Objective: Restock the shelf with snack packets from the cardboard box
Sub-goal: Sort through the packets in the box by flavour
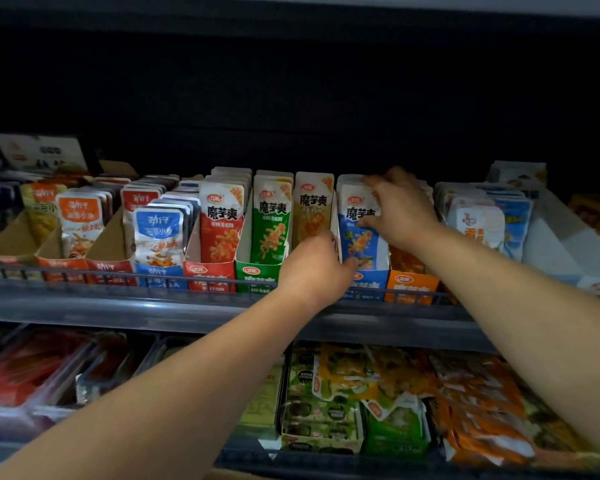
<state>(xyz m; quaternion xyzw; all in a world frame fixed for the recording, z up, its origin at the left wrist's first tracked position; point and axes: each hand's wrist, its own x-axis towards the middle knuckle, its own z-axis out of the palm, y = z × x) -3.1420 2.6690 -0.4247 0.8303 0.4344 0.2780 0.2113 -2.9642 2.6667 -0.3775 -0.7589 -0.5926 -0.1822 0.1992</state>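
Blue-and-white snack packets [357, 233] stand upright in a blue display carton [368, 282] on the upper shelf [118, 303]. My right hand [400, 209] grips the top of the front blue packets, thumb at the front and fingers over the tops. My left hand [317, 268] is at the carton's lower left corner, its fingertips touching the foot of the front blue packet. The cardboard stock box is out of view.
Neighbouring cartons hold yellow [312, 209], green [271, 223] and red [222, 226] packets on the left and an orange carton [409, 284] on the right. A wire rail [153, 277] runs along the shelf's front. The lower shelf holds loose packets [465, 403] and trays.
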